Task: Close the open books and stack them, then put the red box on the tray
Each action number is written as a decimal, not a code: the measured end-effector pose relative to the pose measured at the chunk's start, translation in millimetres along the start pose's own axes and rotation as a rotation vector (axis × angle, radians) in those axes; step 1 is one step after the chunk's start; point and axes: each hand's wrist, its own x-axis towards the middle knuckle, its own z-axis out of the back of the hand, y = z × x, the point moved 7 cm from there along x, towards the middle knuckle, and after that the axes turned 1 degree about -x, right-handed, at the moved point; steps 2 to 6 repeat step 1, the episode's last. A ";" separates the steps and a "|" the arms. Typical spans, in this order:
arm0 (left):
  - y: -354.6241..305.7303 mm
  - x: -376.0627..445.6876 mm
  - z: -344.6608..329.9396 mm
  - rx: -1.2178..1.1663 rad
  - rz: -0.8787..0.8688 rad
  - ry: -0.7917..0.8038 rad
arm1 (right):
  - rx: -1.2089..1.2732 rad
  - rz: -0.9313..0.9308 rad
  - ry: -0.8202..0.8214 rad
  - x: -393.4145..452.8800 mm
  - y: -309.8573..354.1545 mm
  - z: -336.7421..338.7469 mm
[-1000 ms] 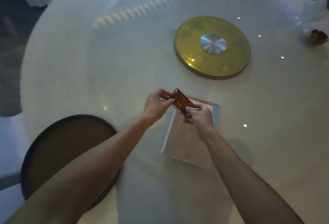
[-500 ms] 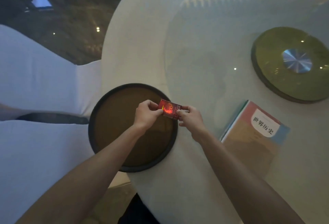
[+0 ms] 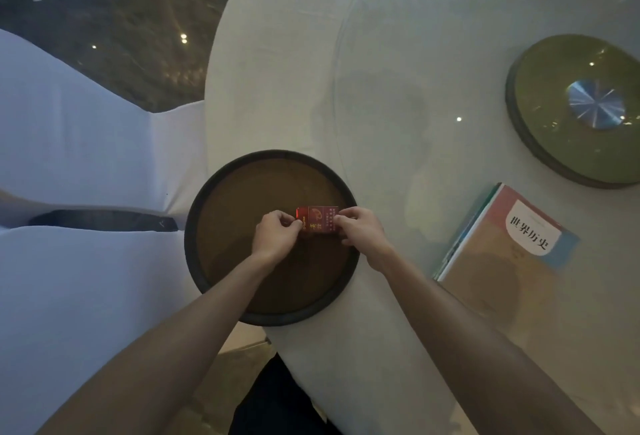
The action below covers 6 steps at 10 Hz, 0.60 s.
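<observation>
The small red box lies flat over the middle of the round dark-rimmed brown tray, which hangs partly over the table's near left edge. My left hand pinches the box's left end and my right hand pinches its right end. I cannot tell whether the box rests on the tray or hovers just above it. To the right, the closed books lie stacked on the white table, a cover with Chinese characters on top.
A round olive-gold turntable hub with a silver centre sits at the far right under a glass top. White-covered chairs stand left of the table, with dark patterned floor behind them.
Both hands carried the red box from above the stacked books leftward to over the tray, then lowered it flat toward the tray's middle. The view swung left with them.
</observation>
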 end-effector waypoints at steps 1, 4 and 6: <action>-32.4 -4.1 6.9 0.128 -0.165 -0.082 | -0.048 0.058 -0.070 -5.3 3.1 14.8; -32.4 -4.1 6.9 0.128 -0.165 -0.082 | -0.048 0.058 -0.070 -5.3 3.1 14.8; -32.4 -4.1 6.9 0.128 -0.165 -0.082 | -0.048 0.058 -0.070 -5.3 3.1 14.8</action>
